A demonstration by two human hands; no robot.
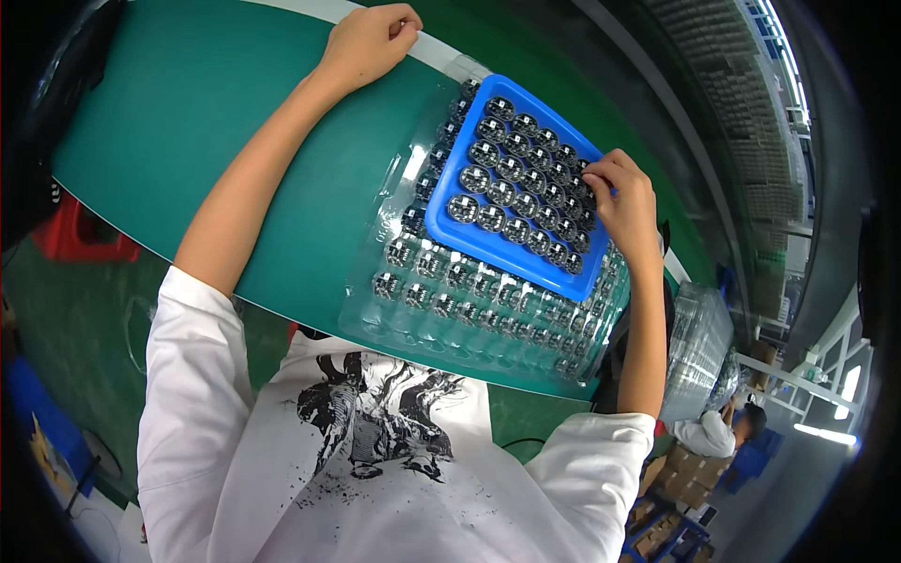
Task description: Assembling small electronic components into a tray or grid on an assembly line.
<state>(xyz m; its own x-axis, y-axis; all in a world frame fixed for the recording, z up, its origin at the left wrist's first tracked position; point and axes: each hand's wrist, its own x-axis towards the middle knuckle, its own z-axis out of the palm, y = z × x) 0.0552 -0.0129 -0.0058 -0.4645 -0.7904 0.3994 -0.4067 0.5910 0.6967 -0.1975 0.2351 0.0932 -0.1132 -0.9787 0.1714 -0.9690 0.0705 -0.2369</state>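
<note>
A blue tray (514, 255) holds rows of small round black circuit boards (502, 192) with pale markings. It rests on top of a clear plastic blister tray (375, 324), whose pockets hold more of the same round parts. At the blue tray's right side, my right hand (624, 202) is closed in a pinch on a round circuit board in the end column, partly hidden by the fingertips. Over at the far table edge, my left hand (371, 47) is curled closed, apart from both trays. Its fingers hide whatever may be inside.
The green tabletop (188, 122) has a pale far border. A red stool (84, 235) stands below at the left. Stacked clear trays (696, 347) are at the right. Farther off, another person (713, 433) is beside cardboard boxes (690, 476).
</note>
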